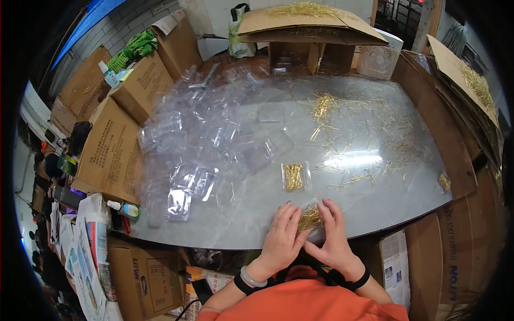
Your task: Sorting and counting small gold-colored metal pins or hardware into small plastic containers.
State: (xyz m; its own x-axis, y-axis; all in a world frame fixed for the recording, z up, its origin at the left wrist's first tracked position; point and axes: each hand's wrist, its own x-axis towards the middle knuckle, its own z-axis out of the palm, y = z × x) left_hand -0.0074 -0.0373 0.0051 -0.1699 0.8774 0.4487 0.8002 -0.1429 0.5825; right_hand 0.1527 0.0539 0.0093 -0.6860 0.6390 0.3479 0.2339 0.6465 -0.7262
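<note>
Left hand: my left hand (282,235) is curved round the left side of a golden bundle (309,219), fingers and thumb against it.
Right hand: my right hand (337,241) flanks the bundle's right side, thumb spread from fingers; whether it grips, I cannot tell.
Bundle: at the table's near edge, between my hands; thin, shiny wire pieces massed together, partly hidden by my fingers.
Filled tray: just beyond, a clear plastic tray (294,176) holds packed golden wires, lying flat.
Table: grey, smooth table surface (251,214), reflecting a bright streak at right.
Loose wires: golden wire pieces (322,107) heaped at far right of centre, others strewn rightward.
Plastic: clear empty trays (214,134) piled untidily across the left.
Room: cardboard boxes (110,152) line the left; a white fan (378,58) stands at far right; newspapers (91,257) lie at near left.
</note>
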